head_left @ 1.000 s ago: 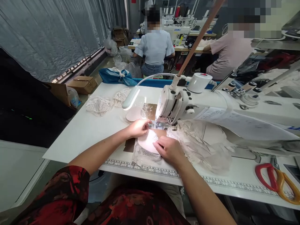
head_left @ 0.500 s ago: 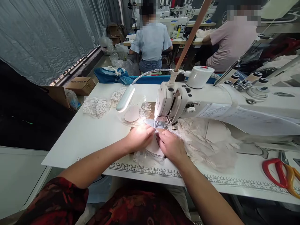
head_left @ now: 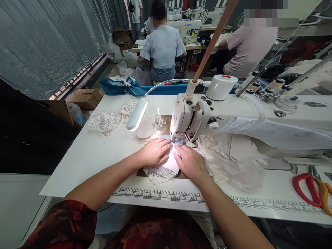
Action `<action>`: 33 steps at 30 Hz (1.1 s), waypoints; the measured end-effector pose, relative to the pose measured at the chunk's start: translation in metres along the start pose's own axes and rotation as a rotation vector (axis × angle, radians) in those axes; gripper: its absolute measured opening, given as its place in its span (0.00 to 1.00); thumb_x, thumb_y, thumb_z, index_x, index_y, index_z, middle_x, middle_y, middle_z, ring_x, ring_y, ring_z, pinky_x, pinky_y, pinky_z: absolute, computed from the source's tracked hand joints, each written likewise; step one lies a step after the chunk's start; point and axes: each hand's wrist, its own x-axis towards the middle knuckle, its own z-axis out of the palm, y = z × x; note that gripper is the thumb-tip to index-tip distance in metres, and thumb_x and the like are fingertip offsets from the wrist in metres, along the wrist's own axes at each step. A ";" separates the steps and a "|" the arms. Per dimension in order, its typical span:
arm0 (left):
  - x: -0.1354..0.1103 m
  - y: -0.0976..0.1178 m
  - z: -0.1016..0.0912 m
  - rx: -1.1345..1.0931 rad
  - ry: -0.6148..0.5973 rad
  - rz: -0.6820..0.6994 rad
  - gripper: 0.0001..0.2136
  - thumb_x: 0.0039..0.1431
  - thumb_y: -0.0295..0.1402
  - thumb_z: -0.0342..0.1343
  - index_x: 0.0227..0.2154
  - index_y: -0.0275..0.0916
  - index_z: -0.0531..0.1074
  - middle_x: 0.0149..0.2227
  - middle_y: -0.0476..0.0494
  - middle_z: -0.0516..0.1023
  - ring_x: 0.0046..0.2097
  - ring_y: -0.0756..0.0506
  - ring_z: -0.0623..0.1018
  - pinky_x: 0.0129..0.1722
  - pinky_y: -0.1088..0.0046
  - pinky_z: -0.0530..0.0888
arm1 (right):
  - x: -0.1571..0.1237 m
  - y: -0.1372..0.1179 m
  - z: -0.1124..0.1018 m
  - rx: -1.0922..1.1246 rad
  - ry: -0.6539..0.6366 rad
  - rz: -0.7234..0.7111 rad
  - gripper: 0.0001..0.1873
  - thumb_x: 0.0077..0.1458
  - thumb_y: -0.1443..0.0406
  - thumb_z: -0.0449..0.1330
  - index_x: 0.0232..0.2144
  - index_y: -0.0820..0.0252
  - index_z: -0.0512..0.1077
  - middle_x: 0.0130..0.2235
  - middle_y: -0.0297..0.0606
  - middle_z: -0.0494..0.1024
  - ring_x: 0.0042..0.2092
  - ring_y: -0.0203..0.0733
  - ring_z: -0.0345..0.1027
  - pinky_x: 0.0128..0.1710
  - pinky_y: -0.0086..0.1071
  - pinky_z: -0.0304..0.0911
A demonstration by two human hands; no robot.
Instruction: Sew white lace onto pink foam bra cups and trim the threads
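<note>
One lace-edged pad is held down before the presser foot, now drawn farther from the ruler, seemingly lined up; left hand laid flat, right hand at its edge, pinch undeterminable.

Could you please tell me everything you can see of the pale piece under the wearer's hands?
The pale piece looks like a smooth, light pad with openwork lace showing at its near left edge. It lies on the table, with a brown patch showing beside it, and its far end is close to the presser foot. The left hand rests on its left part, the right hand on its right side. The hands hide much of it, and no seam is discernible.
</note>
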 end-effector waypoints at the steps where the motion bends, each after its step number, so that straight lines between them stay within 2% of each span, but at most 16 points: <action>1: 0.000 -0.002 0.000 0.003 -0.005 0.012 0.21 0.62 0.35 0.47 0.52 0.25 0.68 0.55 0.27 0.70 0.53 0.37 0.72 0.53 0.59 0.71 | 0.001 0.000 -0.001 0.003 -0.006 0.005 0.19 0.62 0.62 0.48 0.51 0.57 0.69 0.43 0.39 0.77 0.43 0.44 0.69 0.38 0.33 0.56; 6: 0.003 -0.014 -0.005 -0.012 -0.059 0.053 0.22 0.62 0.36 0.47 0.54 0.27 0.67 0.57 0.30 0.68 0.55 0.37 0.71 0.53 0.59 0.70 | 0.003 0.000 -0.003 0.002 -0.032 0.019 0.16 0.61 0.60 0.48 0.46 0.54 0.71 0.39 0.38 0.78 0.39 0.43 0.70 0.33 0.32 0.55; 9: 0.005 -0.018 -0.012 -0.013 -0.087 0.086 0.20 0.62 0.34 0.46 0.53 0.27 0.68 0.57 0.30 0.69 0.53 0.38 0.71 0.51 0.61 0.70 | 0.003 0.000 -0.002 0.007 -0.026 0.023 0.16 0.61 0.60 0.48 0.47 0.54 0.71 0.40 0.38 0.78 0.39 0.43 0.70 0.33 0.32 0.55; 16: 0.009 -0.003 -0.022 0.020 -0.133 0.102 0.15 0.61 0.28 0.48 0.49 0.32 0.70 0.51 0.32 0.72 0.54 0.38 0.69 0.52 0.58 0.65 | 0.001 0.005 0.001 0.094 -0.020 0.102 0.20 0.62 0.62 0.46 0.53 0.54 0.69 0.41 0.41 0.78 0.42 0.44 0.71 0.39 0.32 0.59; 22: 0.004 0.001 -0.015 -0.026 -0.102 0.065 0.16 0.62 0.36 0.49 0.47 0.32 0.70 0.41 0.34 0.73 0.46 0.40 0.71 0.50 0.57 0.65 | -0.001 0.008 0.003 0.164 0.014 0.080 0.20 0.60 0.67 0.46 0.49 0.56 0.72 0.42 0.41 0.78 0.42 0.42 0.70 0.41 0.31 0.60; 27: 0.002 -0.005 -0.011 -0.060 -0.055 0.086 0.12 0.62 0.35 0.48 0.42 0.34 0.71 0.40 0.35 0.73 0.47 0.39 0.70 0.49 0.57 0.67 | -0.003 0.010 0.005 0.164 0.053 0.023 0.19 0.58 0.69 0.47 0.45 0.54 0.74 0.41 0.38 0.78 0.39 0.41 0.69 0.37 0.30 0.60; 33: 0.001 -0.009 -0.012 -0.064 -0.049 0.095 0.11 0.62 0.34 0.48 0.40 0.34 0.72 0.41 0.34 0.73 0.49 0.38 0.70 0.49 0.57 0.67 | -0.006 0.012 0.008 0.133 0.070 -0.047 0.19 0.58 0.70 0.48 0.44 0.52 0.76 0.39 0.35 0.77 0.38 0.38 0.68 0.33 0.28 0.57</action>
